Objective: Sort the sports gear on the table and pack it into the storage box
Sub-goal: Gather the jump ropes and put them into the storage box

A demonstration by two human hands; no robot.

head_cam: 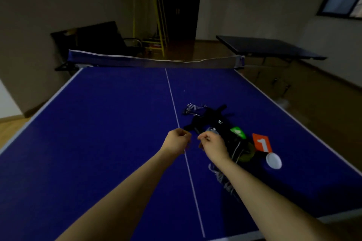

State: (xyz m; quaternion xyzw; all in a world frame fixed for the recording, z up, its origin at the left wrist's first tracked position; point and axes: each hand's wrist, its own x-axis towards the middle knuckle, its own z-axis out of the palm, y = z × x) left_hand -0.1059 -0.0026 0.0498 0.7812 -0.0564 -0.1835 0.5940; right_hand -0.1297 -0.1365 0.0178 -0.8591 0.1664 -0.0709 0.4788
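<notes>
A pile of sports gear lies right of the white centre line on the blue table [109, 123]: black straps [209, 118], tangled grey cord [193, 108], a green piece [238, 132], an orange card marked 1 [262, 143] and a white disc [273, 160]. More grey cord [222, 179] trails beside my right forearm. My right hand [212, 143] has its fingers curled at the near edge of the pile and seems to pinch the grey cord there. My left hand [178, 140] is curled just left of it, on the centre line; anything it holds is too thin to see. No storage box is in view.
The net [156, 60] spans the far end of the table. Beyond it stand a dark bench [94, 39], a yellow rack [150, 15] and a dark cabinet. A second folded table [270, 47] stands at the right wall. The table's right edge runs close to the white disc.
</notes>
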